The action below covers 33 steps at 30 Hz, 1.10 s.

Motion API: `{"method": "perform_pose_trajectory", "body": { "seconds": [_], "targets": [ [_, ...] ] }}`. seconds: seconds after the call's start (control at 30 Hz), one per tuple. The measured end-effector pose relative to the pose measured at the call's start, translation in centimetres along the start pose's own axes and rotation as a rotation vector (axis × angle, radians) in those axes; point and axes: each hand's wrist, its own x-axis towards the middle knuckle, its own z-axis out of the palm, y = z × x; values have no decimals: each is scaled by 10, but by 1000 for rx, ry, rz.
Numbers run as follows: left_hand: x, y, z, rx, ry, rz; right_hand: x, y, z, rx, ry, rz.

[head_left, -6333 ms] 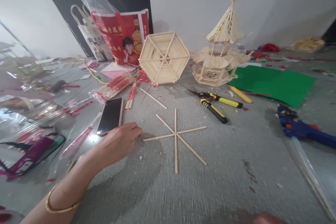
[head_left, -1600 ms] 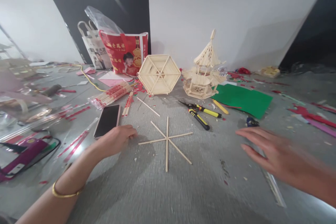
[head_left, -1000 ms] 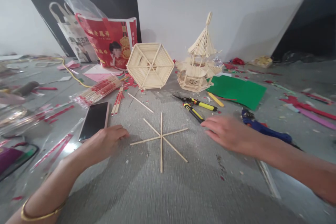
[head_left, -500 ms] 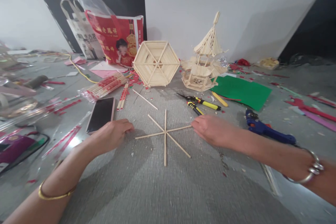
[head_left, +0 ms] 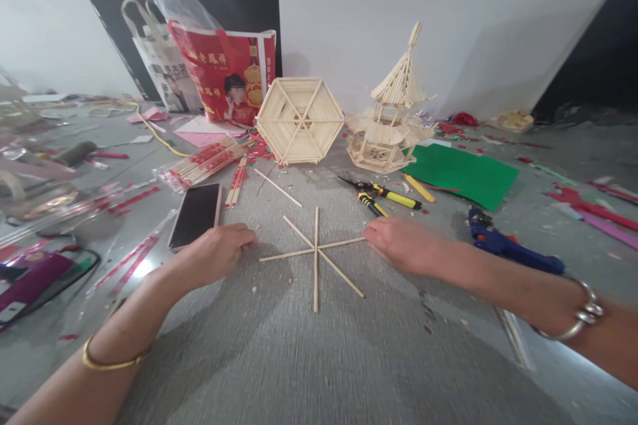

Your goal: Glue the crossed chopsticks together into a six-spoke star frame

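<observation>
Three thin wooden sticks [head_left: 316, 279] lie crossed at their middles on the grey floor, forming a star. At the tip of its right-hand arm, my right hand [head_left: 399, 244] has thumb and fingers pinched together on the stick end. My left hand [head_left: 222, 254] rests just short of the left-hand tip, a small gap between them. Its fingers are bent together and nothing shows in them. Beyond the star is a single loose stick [head_left: 278, 187]. A hexagonal stick panel [head_left: 300, 121] stands upright behind, beside a stick-built pagoda model [head_left: 389, 126].
Yellow-and-black pliers [head_left: 381, 196] lie beyond my right hand, near a green sheet [head_left: 461, 172]. A blue glue gun [head_left: 513, 249] is beside my right forearm. By my left hand are a phone [head_left: 196, 214] and bagged chopsticks [head_left: 202, 163]. A red bag [head_left: 224, 80] stands behind.
The view has shifted very slightly. Both hands and the crossed sticks keep the same places relative to one another.
</observation>
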Motion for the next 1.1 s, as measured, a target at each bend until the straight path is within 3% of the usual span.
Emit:
{"method": "perform_pose_trajectory", "body": {
  "seconds": [1.1],
  "targets": [
    [0, 1, -1, 15, -11, -19, 2, -1, -9, 8, -18, 6]
  ]
}}
